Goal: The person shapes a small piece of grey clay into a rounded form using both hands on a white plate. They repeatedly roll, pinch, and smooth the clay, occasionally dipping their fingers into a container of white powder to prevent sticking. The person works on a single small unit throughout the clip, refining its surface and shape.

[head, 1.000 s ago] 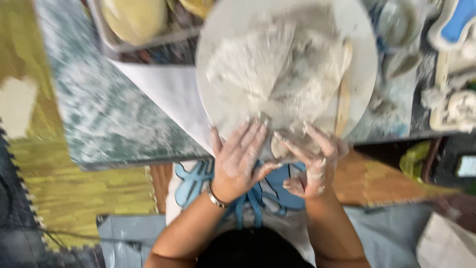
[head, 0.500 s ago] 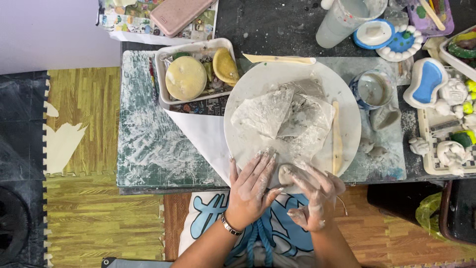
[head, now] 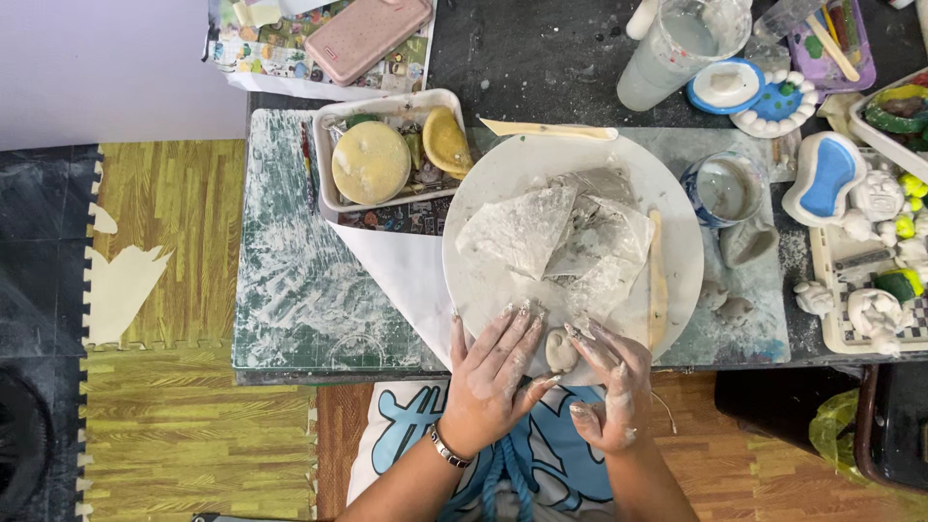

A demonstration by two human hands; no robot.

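Green foam floor mats, dark worktable

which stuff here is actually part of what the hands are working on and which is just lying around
In use: left hand, right hand, small clay lump, round white board, crumpled plastic wrap.
Lying about: pink phone, sponge tray, water cup, blue dish.
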